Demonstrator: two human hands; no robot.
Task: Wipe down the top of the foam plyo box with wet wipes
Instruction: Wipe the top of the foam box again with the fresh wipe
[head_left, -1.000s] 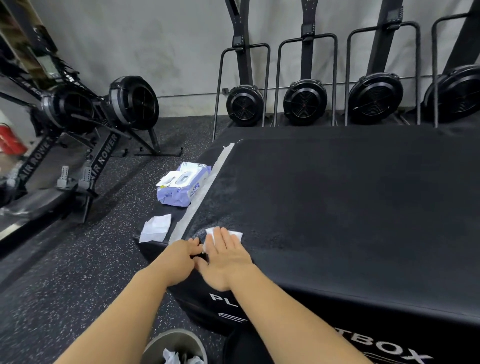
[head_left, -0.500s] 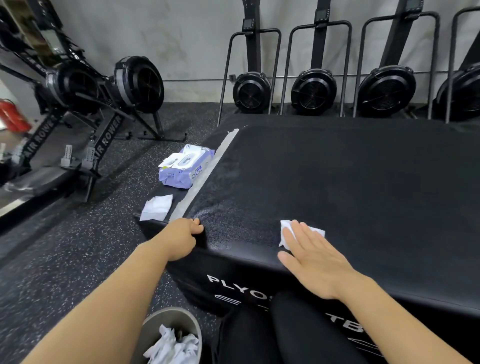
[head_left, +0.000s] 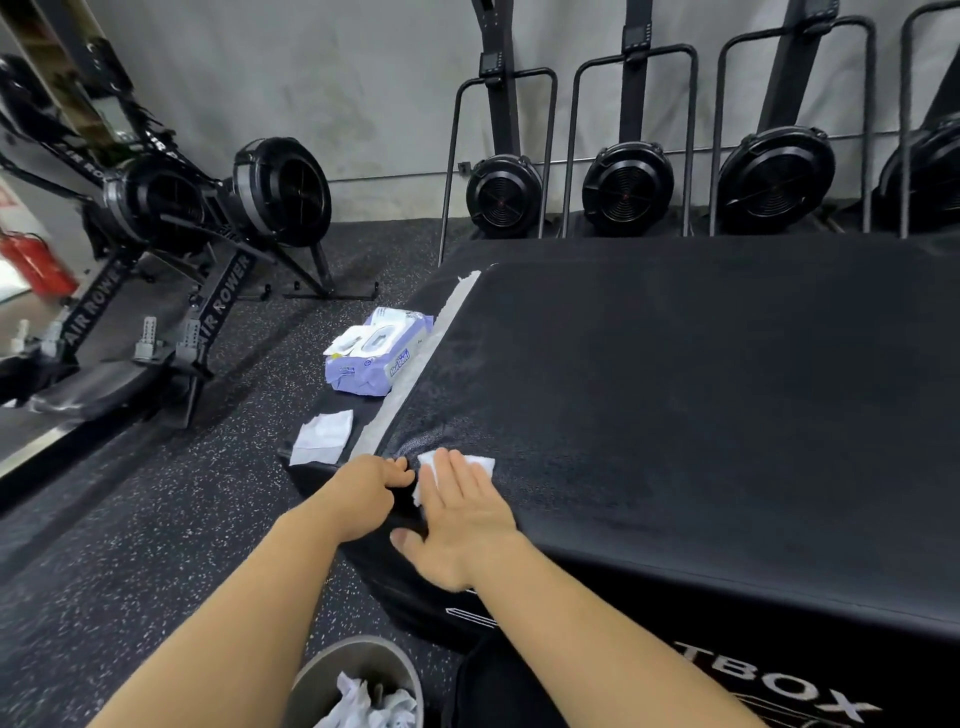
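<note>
While the right hand (head_left: 457, 525) presses flat on the wet wipe (head_left: 480, 462) at lower centre and the left hand (head_left: 366, 493) curls over the plyo box (head_left: 701, 415) corner, the thin wipe could bunch and skip patches.

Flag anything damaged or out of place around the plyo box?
One oddity: a pale strip of tape runs down the left edge of the plyo box, its far end ragged, like a patch. A loose wipe lies on the lower ledge beside it, near the wipes pack. Nothing spilled.

Black plyo box (head_left: 701, 415); white wipe (head_left: 480, 461); lilac pack (head_left: 376, 358).
</note>
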